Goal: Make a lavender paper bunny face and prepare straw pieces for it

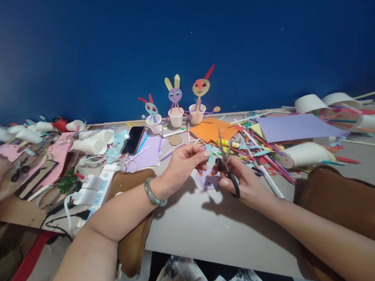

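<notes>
Steel-bladed scissors with black handles point(227, 165) sit in our right hand point(243, 181), fingers curled through the loops, blades pointing up and slightly parted. Our left hand point(184, 162) pinches a small pale-blue paper scrap point(209, 151) just beside the blades, above a round lilac paper disc point(207, 180) lying on the grey table point(211, 227).

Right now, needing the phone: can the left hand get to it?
Probably yes. The left hand pinches only a small paper piece, and the phone lies uncovered just beyond it, nothing tall between.
</notes>
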The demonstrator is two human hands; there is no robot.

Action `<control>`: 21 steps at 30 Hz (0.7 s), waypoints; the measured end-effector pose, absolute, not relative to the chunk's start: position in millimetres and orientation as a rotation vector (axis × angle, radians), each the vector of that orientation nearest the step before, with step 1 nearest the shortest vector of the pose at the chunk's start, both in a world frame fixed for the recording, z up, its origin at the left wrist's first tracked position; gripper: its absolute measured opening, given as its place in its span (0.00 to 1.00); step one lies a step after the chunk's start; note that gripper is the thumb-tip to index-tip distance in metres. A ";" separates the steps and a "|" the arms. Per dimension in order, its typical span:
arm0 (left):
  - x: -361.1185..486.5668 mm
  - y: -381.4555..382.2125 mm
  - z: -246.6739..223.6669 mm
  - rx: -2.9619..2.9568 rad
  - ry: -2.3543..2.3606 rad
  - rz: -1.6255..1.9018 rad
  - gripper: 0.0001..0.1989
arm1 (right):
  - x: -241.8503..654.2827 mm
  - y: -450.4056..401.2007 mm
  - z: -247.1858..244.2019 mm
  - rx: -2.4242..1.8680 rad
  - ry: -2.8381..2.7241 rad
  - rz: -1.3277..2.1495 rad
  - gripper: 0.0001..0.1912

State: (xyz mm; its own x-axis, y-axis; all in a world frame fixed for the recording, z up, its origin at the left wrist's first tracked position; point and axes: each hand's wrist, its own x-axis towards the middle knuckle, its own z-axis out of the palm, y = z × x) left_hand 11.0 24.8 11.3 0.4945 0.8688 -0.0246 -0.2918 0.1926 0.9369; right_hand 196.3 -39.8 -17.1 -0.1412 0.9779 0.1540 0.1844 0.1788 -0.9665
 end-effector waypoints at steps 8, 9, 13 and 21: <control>11.9 21.7 16.0 1.025 0.650 0.933 0.19 | 196.3 -40.1 -22.5 -1.278 -1.638 1.074 0.29; 12.1 21.3 16.5 1.021 0.649 0.931 0.20 | 195.8 -40.6 -22.2 -1.281 -1.625 1.087 0.30; 12.5 20.7 17.3 1.012 0.656 0.924 0.21 | 193.7 -42.1 -19.8 -1.259 -1.583 1.120 0.30; 11.4 19.8 21.5 1.035 0.667 0.899 0.21 | 191.6 -42.5 -17.2 -1.250 -1.532 1.137 0.29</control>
